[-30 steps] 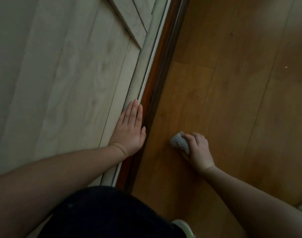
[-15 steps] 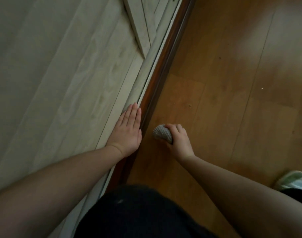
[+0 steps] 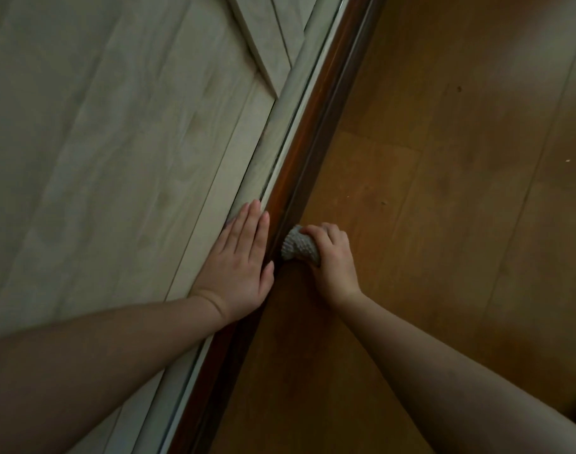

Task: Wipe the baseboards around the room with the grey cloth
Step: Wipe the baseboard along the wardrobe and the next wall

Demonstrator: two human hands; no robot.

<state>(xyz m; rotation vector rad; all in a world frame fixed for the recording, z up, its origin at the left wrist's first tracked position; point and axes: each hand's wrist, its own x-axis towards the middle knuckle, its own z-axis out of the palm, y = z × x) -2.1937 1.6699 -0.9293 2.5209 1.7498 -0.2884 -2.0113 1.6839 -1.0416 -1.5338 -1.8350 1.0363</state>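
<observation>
Against baseboard, bunched knobbly grey cloth

The left hand lies flat with straight fingers on the pale wall panel, just beside the dark brown baseboard. The right hand grips the bunched grey cloth, which seems to touch the baseboard above the wooden floor.

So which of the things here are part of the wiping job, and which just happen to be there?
Part of the job:
cloth, gripped in the right hand
baseboard, which the cloth is pressed against

Just there:
left hand, flat on the pale wall panel
floor
</observation>
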